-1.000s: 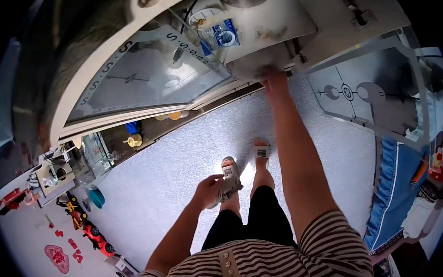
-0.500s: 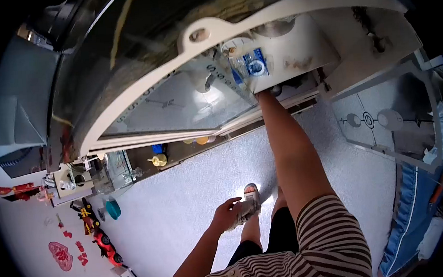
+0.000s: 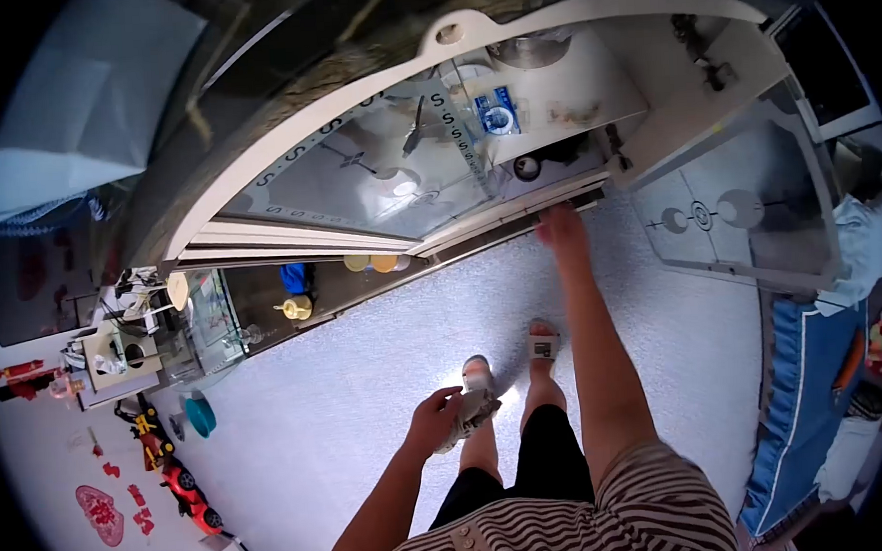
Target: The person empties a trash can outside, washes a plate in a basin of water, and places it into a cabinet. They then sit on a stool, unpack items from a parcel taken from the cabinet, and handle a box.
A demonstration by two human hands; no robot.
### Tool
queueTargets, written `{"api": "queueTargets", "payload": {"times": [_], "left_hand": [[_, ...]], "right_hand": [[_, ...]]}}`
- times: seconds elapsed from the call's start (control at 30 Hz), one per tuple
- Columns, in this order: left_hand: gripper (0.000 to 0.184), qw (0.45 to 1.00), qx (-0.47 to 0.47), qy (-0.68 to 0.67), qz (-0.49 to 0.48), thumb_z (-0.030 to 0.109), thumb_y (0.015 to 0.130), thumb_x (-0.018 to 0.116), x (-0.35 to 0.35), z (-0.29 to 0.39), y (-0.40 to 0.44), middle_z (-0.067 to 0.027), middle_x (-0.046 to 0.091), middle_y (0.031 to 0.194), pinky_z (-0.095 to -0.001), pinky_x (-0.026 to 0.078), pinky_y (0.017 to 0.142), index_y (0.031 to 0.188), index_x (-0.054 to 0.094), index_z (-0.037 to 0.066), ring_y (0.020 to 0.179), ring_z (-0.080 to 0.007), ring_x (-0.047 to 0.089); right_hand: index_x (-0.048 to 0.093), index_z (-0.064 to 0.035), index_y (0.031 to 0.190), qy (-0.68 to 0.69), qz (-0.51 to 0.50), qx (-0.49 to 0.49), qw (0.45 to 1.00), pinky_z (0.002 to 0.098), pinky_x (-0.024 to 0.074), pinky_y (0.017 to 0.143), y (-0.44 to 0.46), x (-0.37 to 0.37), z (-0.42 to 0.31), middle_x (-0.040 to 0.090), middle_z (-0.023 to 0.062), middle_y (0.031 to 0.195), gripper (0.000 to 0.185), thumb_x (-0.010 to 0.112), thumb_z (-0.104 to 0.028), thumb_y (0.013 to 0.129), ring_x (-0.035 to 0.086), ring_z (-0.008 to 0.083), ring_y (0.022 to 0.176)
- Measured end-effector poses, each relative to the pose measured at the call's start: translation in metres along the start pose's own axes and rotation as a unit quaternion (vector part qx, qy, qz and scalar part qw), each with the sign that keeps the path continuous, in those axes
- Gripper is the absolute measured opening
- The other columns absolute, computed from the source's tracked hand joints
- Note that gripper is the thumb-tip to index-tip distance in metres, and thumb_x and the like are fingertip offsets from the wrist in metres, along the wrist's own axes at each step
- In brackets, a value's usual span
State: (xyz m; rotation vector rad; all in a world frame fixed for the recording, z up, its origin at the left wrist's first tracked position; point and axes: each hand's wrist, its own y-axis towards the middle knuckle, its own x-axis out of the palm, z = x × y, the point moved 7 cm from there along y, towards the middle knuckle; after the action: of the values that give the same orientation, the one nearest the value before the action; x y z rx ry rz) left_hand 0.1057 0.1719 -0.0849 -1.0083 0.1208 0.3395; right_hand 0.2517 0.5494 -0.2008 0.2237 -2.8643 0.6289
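Note:
My left hand [image 3: 436,421] is closed on a crumpled greyish cloth [image 3: 471,416], low in front of my legs. My right hand [image 3: 561,227] is just outside the lower edge of an open cabinet [image 3: 517,210]; its fingers are blurred and I cannot make out anything in them. On the shelf above lies a blue and white packet [image 3: 497,111], with a metal bowl [image 3: 531,49] behind it. A dark round object [image 3: 526,167] sits in the lower compartment.
A patterned glass door [image 3: 737,205] stands swung out at the right. A yellow pot [image 3: 294,307] and a blue item [image 3: 295,277] stand at the cabinet's base. Red toy cars [image 3: 188,493] and a teal bowl [image 3: 200,416] are at the left; a blue bed cover [image 3: 806,396] hangs right.
My right hand has come out of the lower compartment, back toward me. My left hand still holds the cloth. The view has shifted a little, and both feet now show.

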Motion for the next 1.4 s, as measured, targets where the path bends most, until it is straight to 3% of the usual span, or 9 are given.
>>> {"api": "queueTargets", "payload": {"times": [0.13, 0.2, 0.77, 0.87, 0.9, 1.03, 1.07, 1.17, 1.4], "left_hand": [[0.034, 0.999, 0.025, 0.014, -0.031, 0.028, 0.096, 0.054, -0.001, 0.017, -0.01, -0.0114, 0.066, 0.098, -0.0283, 0.051, 0.072, 0.119, 0.061, 0.004, 0.083, -0.0145, 0.061], [0.034, 0.999, 0.034, 0.01, -0.038, 0.028, 0.096, 0.053, -0.005, 0.019, -0.012, -0.0116, 0.066, 0.097, -0.0283, 0.051, 0.072, 0.118, 0.061, 0.004, 0.083, -0.0146, 0.061], [0.044, 0.832, -0.026, -0.535, -0.144, 0.039, 0.097, 0.045, -0.074, 0.037, -0.115, -0.0114, 0.065, 0.111, -0.0336, 0.052, 0.085, 0.12, 0.057, 0.003, 0.096, -0.0218, 0.063], [0.055, 0.774, -0.001, -0.613, -0.16, 0.052, 0.095, 0.044, -0.1, 0.02, -0.147, -0.0102, 0.064, 0.113, -0.0377, 0.05, 0.086, 0.121, 0.058, 0.006, 0.097, -0.0222, 0.063], [0.057, 0.768, -0.006, -0.622, -0.15, 0.054, 0.094, 0.044, -0.11, 0.015, -0.17, -0.0101, 0.065, 0.113, -0.0378, 0.05, 0.086, 0.121, 0.059, 0.006, 0.097, -0.0222, 0.062], [0.062, 0.705, 0.075, -0.696, -0.118, 0.061, 0.09, 0.047, -0.161, -0.035, -0.238, -0.009, 0.067, 0.103, -0.035, 0.052, 0.077, 0.117, 0.061, 0.007, 0.086, -0.0204, 0.064], [0.058, 0.69, 0.103, -0.705, -0.126, 0.058, 0.09, 0.051, -0.173, -0.051, -0.251, -0.0078, 0.068, 0.099, -0.0328, 0.053, 0.072, 0.115, 0.062, 0.007, 0.082, -0.0185, 0.065], [0.057, 0.626, 0.147, -0.759, -0.101, 0.056, 0.091, 0.05, -0.22, -0.115, -0.285, -0.0084, 0.068, 0.101, -0.0344, 0.055, 0.071, 0.121, 0.059, 0.008, 0.082, -0.0197, 0.066], [0.037, 0.581, 0.286, -0.757, 0.087, 0.028, 0.092, 0.056, -0.366, -0.258, -0.395, -0.0102, 0.065, 0.107, -0.0346, 0.051, 0.086, 0.122, 0.056, 0.005, 0.095, -0.0217, 0.063]], "right_hand": [[0.052, -0.0064, 0.112, 0.227, 0.196, -0.086, 0.95, 0.0322, 0.0528, 0.063, -0.126, -0.158, 0.001, 0.058, 0.0061, 0.09, 0.022, 0.056, -0.006, 0.091, 0.059, 0.0178, 0.073], [0.047, -0.0049, 0.12, -0.141, 0.358, -0.208, 0.899, 0.0377, 0.0517, 0.078, -0.151, -0.226, -0.063, 0.058, 0.0076, 0.102, 0.033, 0.057, -0.002, 0.089, 0.058, 0.0211, 0.092], [0.04, 0.0009, 0.128, -0.267, -0.05, -0.313, 0.91, 0.04, 0.04, 0.099, -0.103, 0.063, -0.127, 0.044, 0.0178, 0.125, 0.057, 0.067, -0.003, 0.078, 0.046, 0.0308, 0.118], [0.054, 0.0008, 0.114, -0.454, 0.054, -0.392, 0.798, 0.0459, 0.0397, 0.097, -0.069, 0.09, -0.146, 0.049, 0.0205, 0.12, 0.039, 0.068, -0.011, 0.079, 0.048, 0.0346, 0.115], [0.062, -0.0002, 0.096, -0.664, -0.033, -0.531, 0.526, 0.0491, 0.0392, 0.095, -0.024, 0.086, -0.104, 0.056, 0.022, 0.113, 0.025, 0.068, -0.015, 0.077, 0.05, 0.0371, 0.112], [0.053, 0.009, 0.121, -0.736, 0.134, -0.419, 0.515, 0.0501, 0.0383, 0.099, -0.044, 0.069, -0.09, 0.056, 0.0251, 0.118, 0.046, 0.055, -0.027, 0.093, 0.052, 0.0439, 0.108], [0.048, 0.0087, 0.124, -0.841, 0.05, -0.392, 0.37, 0.0496, 0.0399, 0.097, -0.083, 0.089, -0.081, 0.055, 0.0249, 0.12, 0.05, 0.053, -0.031, 0.094, 0.053, 0.0434, 0.108], [0.06, -0.0046, 0.106, -0.211, -0.378, -0.222, 0.874, 0.0305, 0.0483, 0.073, -0.23, 0.193, -0.007, 0.059, 0.0077, 0.099, 0.019, 0.06, -0.014, 0.089, 0.054, 0.0164, 0.081], [0.037, -0.0064, 0.137, -0.052, -0.661, 0.341, 0.667, 0.0379, 0.0389, 0.103, -0.752, 0.489, 0.063, 0.047, 0.0085, 0.134, 0.046, 0.053, -0.021, 0.097, 0.046, 0.0208, 0.125]]}}
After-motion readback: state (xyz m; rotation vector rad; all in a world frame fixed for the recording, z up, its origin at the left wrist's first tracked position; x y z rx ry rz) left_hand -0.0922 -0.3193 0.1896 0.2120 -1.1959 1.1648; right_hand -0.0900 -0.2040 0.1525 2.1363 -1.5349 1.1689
